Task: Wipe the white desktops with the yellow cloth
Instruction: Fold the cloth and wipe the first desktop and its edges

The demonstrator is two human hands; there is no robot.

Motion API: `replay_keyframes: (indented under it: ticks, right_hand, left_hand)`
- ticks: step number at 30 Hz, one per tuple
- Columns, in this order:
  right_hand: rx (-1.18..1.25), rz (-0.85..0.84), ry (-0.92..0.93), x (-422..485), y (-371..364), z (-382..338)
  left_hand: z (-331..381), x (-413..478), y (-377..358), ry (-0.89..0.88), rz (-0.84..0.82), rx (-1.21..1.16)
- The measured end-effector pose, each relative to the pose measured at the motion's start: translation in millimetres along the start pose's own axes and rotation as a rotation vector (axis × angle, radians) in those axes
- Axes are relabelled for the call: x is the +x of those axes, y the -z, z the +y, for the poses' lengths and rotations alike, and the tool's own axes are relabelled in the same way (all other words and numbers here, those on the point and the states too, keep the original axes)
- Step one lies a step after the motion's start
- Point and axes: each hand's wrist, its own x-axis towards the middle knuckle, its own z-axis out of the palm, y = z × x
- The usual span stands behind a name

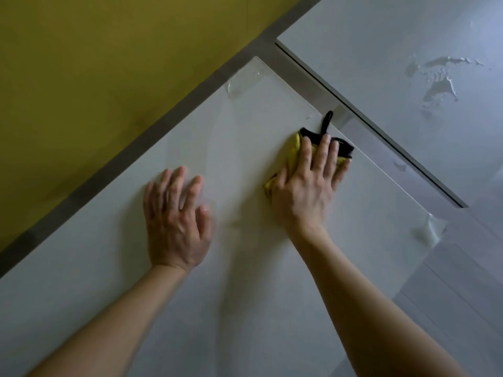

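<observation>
A yellow cloth point(295, 151) with a black edge and a black hanging loop lies on the near white desktop point(245, 295), close to its right edge. My right hand point(307, 183) presses flat on the cloth with straight fingers and covers most of it. To the left, my left hand point(177, 221) rests flat on the bare desktop, fingers spread, holding nothing. A second white desktop point(394, 36) lies beyond a grey gap at the upper right.
Water drops and smears point(438, 83) sit on the far desktop. Clear tape patches point(242, 83) hold a transparent sheet at the near desktop's corners. A grey strip point(130, 156) borders the desktop's left side, with a yellow panel point(95, 63) behind it.
</observation>
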Motion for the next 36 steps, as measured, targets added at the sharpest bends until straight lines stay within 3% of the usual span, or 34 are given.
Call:
replay_keyframes:
  ticks: [5, 7, 11, 16, 19, 26, 31, 34, 36]
  right_hand:
    - [0.06, -0.063, 0.171, 91.9, -27.1, -129.9]
    - [0.081, -0.104, 0.226, 106.3, -32.9, -148.6]
    - [0.136, -0.093, 0.312, 82.6, -17.9, -79.5]
    - [0.092, 0.004, 0.096, 14.4, 2.5, 17.1]
    - [0.063, -0.006, 0.01, 33.6, -2.3, -18.9]
    - [0.094, -0.089, 0.19, 134.1, -27.6, -143.7]
    - [0.127, -0.046, 0.334, 87.5, -8.1, -51.6]
    - [0.062, -0.023, 0.27, 55.8, 2.4, 3.0]
    - [0.018, -0.024, 0.157, 53.9, 0.2, -1.3]
  left_hand:
    - [-2.2, -1.5, -2.1, 0.0, -0.013, 0.024]
    - [-2.4, -0.7, -3.5, 0.001, -0.013, 0.03]
    - [-1.7, -0.7, -2.2, 0.011, -0.007, 0.028]
    - [-0.5, 0.2, 0.4, 0.012, -0.026, 0.006]
    - [-0.1, 0.2, 0.6, 0.014, -0.027, 0.012]
    - [-4.2, -1.6, -4.2, 0.02, -0.039, 0.037]
    - [-5.2, -2.5, -4.1, 0.011, -0.038, 0.016]
    - [-3.4, -1.0, -4.2, 0.004, -0.037, 0.003]
    - [-3.4, -0.1, -5.0, 0.007, -0.036, 0.003]
